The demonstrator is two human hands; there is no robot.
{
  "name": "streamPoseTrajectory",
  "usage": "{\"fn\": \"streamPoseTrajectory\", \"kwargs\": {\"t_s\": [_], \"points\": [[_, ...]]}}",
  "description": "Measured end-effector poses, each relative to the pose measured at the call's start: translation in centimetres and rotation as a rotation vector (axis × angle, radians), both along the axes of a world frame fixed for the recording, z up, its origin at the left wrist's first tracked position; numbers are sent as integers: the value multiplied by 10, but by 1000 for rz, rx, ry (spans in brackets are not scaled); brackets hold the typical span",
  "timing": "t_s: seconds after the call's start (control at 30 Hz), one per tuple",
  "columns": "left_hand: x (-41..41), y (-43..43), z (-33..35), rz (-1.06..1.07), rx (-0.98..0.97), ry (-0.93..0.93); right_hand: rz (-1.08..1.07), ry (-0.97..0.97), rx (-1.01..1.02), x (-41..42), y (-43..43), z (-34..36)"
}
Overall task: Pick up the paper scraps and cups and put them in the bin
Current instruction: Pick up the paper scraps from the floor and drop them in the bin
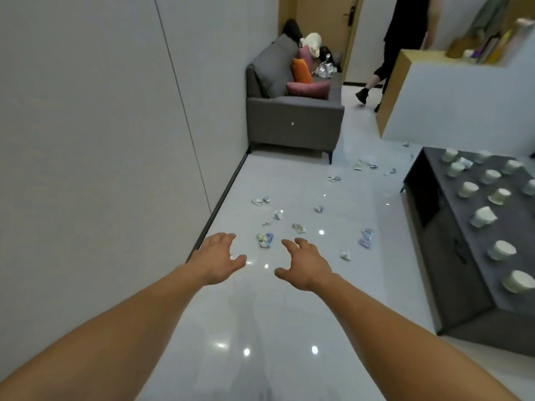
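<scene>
Littering glossy tiled floor (289, 314): paper scraps (265, 240) near sofa (292, 123).

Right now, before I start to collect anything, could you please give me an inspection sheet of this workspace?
Surface: glossy white floor, showing spots of reflected light.
Job's things: paper scraps scattered on the floor; many cups on the dark low table; no bin seen.
Clutter: cushions and bags on the sofa.
Grippers: left hand and right hand both open, held out over the floor, holding nothing.
Cables: nothing seen.
Surroundings: grey sofa against the wall; wooden door behind it; another person by the door; counter with books.
</scene>
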State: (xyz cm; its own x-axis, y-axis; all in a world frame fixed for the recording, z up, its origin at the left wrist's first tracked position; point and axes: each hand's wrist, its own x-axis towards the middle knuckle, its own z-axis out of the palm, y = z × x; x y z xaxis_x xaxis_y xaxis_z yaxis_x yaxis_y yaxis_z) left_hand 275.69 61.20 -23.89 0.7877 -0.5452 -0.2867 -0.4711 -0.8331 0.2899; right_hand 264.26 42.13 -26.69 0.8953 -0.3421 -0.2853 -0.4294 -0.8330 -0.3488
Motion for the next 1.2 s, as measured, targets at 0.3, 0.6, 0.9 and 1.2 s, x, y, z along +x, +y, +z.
{"fn": "streamPoseTrajectory", "kwargs": {"t_s": [0.3,0.6,0.9,1.2], "points": [[10,-148,-7,-204,14,-2,-186,26,3,-13,-123,-6],[85,-270,-28,-287,-11,57,-303,86,-22,35,-231,-13],[133,-392,-32,-353,2,74,-351,100,-10,66,-337,-25],[141,-506,-56,-227,12,142,-239,133,39,95,-482,-38]]}}
